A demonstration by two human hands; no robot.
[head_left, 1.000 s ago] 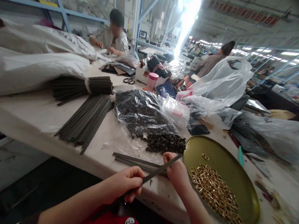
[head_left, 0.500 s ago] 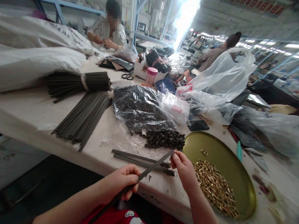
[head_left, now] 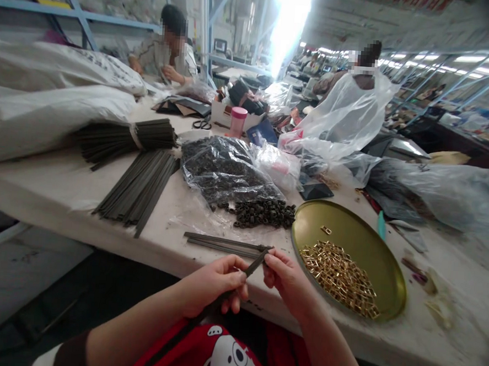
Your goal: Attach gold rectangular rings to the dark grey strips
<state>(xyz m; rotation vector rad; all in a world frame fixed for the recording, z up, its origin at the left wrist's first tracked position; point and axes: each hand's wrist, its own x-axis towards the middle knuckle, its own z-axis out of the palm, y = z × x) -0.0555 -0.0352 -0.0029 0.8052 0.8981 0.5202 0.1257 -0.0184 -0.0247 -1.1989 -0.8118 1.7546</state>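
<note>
A dark strap (head_left: 256,265) runs slantwise between my two hands over the table's front edge. My left hand (head_left: 226,284) is closed round it, and its tail hangs down across my lap. At the upper end, the fingers of my right hand (head_left: 279,269) pinch the strap's tip; whether a small part is there too is hidden. Just beyond lie a few similar straps (head_left: 220,242) side by side. Small dark loops (head_left: 263,213) spill from a clear plastic bag (head_left: 229,168). Right of my right hand, a round gold tray (head_left: 383,252) holds a pile of gold buckles (head_left: 338,274).
On the left are a loose stack of straps (head_left: 138,190), a tied bundle (head_left: 156,134) and white sacks (head_left: 59,100). Behind stand a pink-lidded jar (head_left: 238,122) and scissors (head_left: 201,124). Plastic bags (head_left: 443,189) crowd the right. A co-worker (head_left: 173,51) sits across the table.
My left hand has slid up the strap, closer to my right hand. My right hand has come slightly left and down. The whole view has shifted a little.
</note>
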